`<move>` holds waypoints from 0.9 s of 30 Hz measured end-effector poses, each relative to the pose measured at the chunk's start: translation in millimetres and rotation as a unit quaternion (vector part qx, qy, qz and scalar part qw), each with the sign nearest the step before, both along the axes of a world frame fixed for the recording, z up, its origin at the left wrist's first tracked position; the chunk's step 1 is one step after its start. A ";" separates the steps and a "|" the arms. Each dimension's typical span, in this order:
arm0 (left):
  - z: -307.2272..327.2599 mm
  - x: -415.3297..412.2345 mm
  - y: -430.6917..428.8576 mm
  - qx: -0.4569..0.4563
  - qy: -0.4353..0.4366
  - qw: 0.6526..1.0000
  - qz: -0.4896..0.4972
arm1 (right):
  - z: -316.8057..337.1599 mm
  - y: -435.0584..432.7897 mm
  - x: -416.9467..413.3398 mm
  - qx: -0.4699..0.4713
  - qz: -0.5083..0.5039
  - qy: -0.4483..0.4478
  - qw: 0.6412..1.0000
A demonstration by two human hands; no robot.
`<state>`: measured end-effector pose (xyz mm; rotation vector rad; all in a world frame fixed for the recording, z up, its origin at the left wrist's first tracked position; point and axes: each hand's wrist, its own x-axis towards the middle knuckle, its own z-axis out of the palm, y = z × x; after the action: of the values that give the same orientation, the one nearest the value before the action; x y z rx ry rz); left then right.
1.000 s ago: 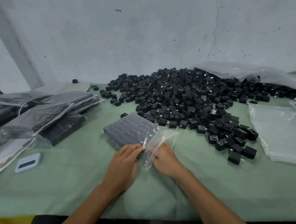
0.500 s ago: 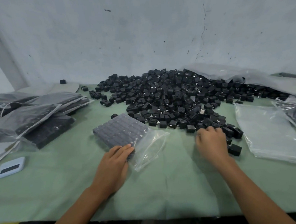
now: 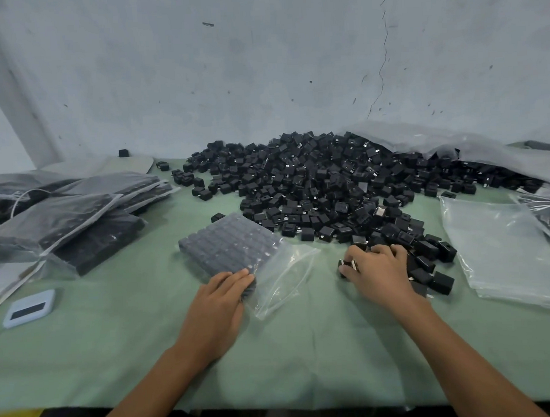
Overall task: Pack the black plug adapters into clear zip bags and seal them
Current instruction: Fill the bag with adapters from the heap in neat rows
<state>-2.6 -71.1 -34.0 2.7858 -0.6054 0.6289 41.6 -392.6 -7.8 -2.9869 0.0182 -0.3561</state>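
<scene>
Since prev frame, right hand [image 3: 377, 271] has curled its grip on adapters [image 3: 348, 265] at pile [image 3: 330, 186] edge; left hand [image 3: 222, 295] stays flat, fingers apart, pressing filled bag [image 3: 234, 245] on surface [image 3: 114, 338].

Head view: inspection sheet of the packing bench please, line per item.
Surface: green cloth covers the table.
Job's things: loose pile of black adapters at the back; part-filled bag in the middle, mouth unsealed; filled bags stacked at the left; empty bags at the right.
Clutter: small pale blue device near the left edge.
Grippers: left hand rests flat on the part-filled bag's near end; right hand curls its fingers round adapters at the pile's near edge.
Cables: white cord on the filled bags.
Surroundings: cracked, stained pale wall behind.
</scene>
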 end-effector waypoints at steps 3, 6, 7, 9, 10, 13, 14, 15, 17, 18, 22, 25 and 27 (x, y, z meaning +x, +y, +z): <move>1.1 -0.8 -0.3 -0.002 0.007 1.000 0.002 | -0.6 3.6 -0.1 0.027 0.022 0.002 0.999; 3.1 -1.6 -0.9 -0.001 0.013 1.000 0.002 | -0.9 6.3 -2.5 0.070 0.027 0.013 0.997; 3.6 -1.7 -0.9 0.001 0.017 1.000 0.001 | -2.5 7.2 -4.1 0.087 0.031 0.016 0.996; 4.2 -1.6 -0.7 0.006 0.026 1.000 0.001 | -5.6 9.2 -8.4 0.147 0.047 0.033 0.987; 4.3 -1.5 -0.4 0.012 0.032 0.999 0.002 | -6.1 10.7 -10.9 0.178 0.054 0.046 0.981; 4.6 -2.8 -0.6 0.019 0.038 0.999 0.001 | -8.6 17.7 -18.3 0.157 0.077 0.039 0.984; 5.2 -3.6 -1.0 0.018 0.037 0.999 -0.001 | -10.1 21.2 -20.5 0.162 0.090 0.018 0.983; 6.2 -4.3 -1.3 0.015 0.035 0.999 -0.003 | -10.0 26.5 -23.6 0.192 0.104 -0.004 0.976; 8.2 -3.7 -1.9 0.011 0.030 0.999 -0.007 | -8.7 42.2 -30.1 0.285 0.132 -0.027 0.949; 8.3 -3.4 -2.1 0.010 0.029 1.000 -0.009 | -9.0 51.6 -32.8 0.317 0.147 -0.026 0.937; 8.5 -5.2 -2.1 0.004 0.035 0.999 -0.006 | -13.8 92.9 -31.1 0.398 0.154 0.020 0.904; 9.0 -5.7 -2.1 0.007 0.039 0.999 -0.003 | -14.6 114.9 -21.9 0.529 0.092 0.080 0.840; 8.5 -5.4 -1.8 0.008 0.038 0.999 -0.002 | -14.4 122.6 -14.1 0.571 0.069 0.096 0.813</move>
<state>-8.0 -72.9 -25.5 2.8085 -0.6019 0.5163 27.5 -270.0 -22.2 -1.7853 0.0248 0.0170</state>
